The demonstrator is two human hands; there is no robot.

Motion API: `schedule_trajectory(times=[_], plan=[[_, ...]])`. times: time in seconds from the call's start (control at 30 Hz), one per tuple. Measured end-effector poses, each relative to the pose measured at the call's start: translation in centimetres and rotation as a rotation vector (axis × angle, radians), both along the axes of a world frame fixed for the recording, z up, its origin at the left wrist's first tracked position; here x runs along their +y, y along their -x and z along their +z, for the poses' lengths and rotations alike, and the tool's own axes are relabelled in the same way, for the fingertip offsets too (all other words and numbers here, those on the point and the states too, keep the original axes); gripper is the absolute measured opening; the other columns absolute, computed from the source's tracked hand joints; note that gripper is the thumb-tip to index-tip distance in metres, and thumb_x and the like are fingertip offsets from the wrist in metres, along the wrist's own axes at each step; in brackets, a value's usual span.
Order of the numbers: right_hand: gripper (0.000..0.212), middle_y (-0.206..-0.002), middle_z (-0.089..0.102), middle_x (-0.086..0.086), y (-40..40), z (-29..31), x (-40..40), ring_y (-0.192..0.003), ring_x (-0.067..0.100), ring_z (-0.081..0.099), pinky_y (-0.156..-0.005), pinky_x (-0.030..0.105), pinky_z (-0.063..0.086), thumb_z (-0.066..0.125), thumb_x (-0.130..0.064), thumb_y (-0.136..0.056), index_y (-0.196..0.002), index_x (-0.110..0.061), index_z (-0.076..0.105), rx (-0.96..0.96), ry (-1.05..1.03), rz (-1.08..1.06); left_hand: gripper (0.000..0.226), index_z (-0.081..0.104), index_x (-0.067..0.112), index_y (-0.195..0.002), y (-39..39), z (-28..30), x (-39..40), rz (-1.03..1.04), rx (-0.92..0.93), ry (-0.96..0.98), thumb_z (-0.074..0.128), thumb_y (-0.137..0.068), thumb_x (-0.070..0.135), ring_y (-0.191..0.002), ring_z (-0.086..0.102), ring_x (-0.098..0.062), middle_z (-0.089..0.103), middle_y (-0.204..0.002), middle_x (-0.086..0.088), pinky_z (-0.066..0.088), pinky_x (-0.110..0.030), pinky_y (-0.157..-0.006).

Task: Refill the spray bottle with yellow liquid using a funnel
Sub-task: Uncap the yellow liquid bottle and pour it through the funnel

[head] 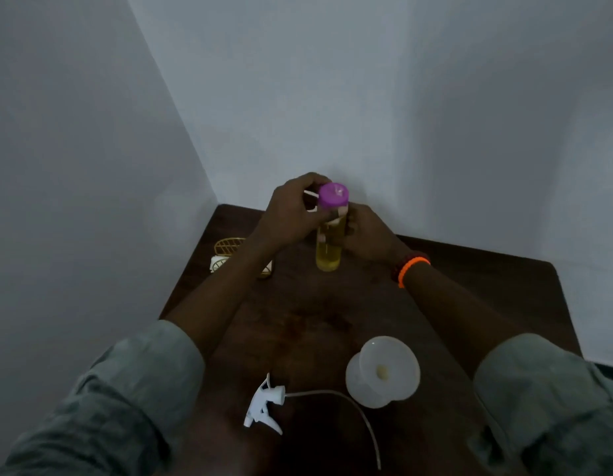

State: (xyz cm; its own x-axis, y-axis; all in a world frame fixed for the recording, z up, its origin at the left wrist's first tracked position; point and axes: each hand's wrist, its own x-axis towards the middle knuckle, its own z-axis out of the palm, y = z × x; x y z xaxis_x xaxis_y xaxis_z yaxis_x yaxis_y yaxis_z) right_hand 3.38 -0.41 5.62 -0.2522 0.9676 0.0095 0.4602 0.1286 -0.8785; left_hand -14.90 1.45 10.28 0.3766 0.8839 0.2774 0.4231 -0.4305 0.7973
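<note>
A: Where's the yellow liquid?
B: In a clear bottle [328, 247] with a purple cap [333, 194], centre of the frame. The left hand [291, 214] curls around its top, the right hand [365, 235] grips its side.
A: Any label?
B: None readable. The funnel [382, 372] and spray head [264, 405] lie lower centre.

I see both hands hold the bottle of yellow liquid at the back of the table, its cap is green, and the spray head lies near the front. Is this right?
Not quite: the cap is purple, not green, as the head view shows. The rest holds: the left hand and right hand hold the bottle of yellow liquid at the back, and the spray head lies near the front.
</note>
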Motion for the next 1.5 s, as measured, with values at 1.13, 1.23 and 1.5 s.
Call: schedule_trajectory(times=[1.13, 1.23, 1.5], plan=[[0.043, -0.094, 0.072, -0.016, 0.6, 6.0, -13.8, -0.088, -0.007, 0.068, -0.075, 0.006, 0.05, 0.085, -0.034, -0.076, -0.113, -0.023, 0.067, -0.057, -0.175, -0.143, 0.076, 0.051, 0.011, -0.143, 0.7, 5.3, -13.2, -0.014, -0.3, 0.134, 0.086, -0.076, 0.015, -0.127, 0.059, -0.012, 0.062, -0.137, -0.002, 0.054, -0.043, -0.101], [0.042, -0.087, 0.069, -0.02, 1.0, 6.0, -13.8, -0.08, -0.013, 0.066, -0.068, 0.002, 0.048, 0.086, -0.028, -0.076, -0.113, -0.019, 0.067, -0.059, -0.18, -0.13, 0.076, 0.053, 0.011, -0.141, 0.3, 5.2, -13.4, -0.033, -0.312, 0.126, 0.088, -0.074, 0.018, -0.123, 0.062, -0.013, 0.064, -0.134, 0.0, 0.055, -0.042, -0.1], [0.042, -0.092, 0.067, -0.021, 0.3, 6.3, -13.5, -0.082, -0.015, 0.063, -0.069, 0.0, 0.046, 0.085, -0.033, -0.076, -0.112, -0.023, 0.066, -0.098, -0.196, -0.173, 0.069, 0.06, 0.009, -0.135, 1.1, 5.1, -13.8, 0.019, -0.357, 0.028, 0.081, -0.076, 0.037, -0.12, 0.064, -0.015, 0.067, -0.129, -0.004, 0.059, -0.047, -0.091]])
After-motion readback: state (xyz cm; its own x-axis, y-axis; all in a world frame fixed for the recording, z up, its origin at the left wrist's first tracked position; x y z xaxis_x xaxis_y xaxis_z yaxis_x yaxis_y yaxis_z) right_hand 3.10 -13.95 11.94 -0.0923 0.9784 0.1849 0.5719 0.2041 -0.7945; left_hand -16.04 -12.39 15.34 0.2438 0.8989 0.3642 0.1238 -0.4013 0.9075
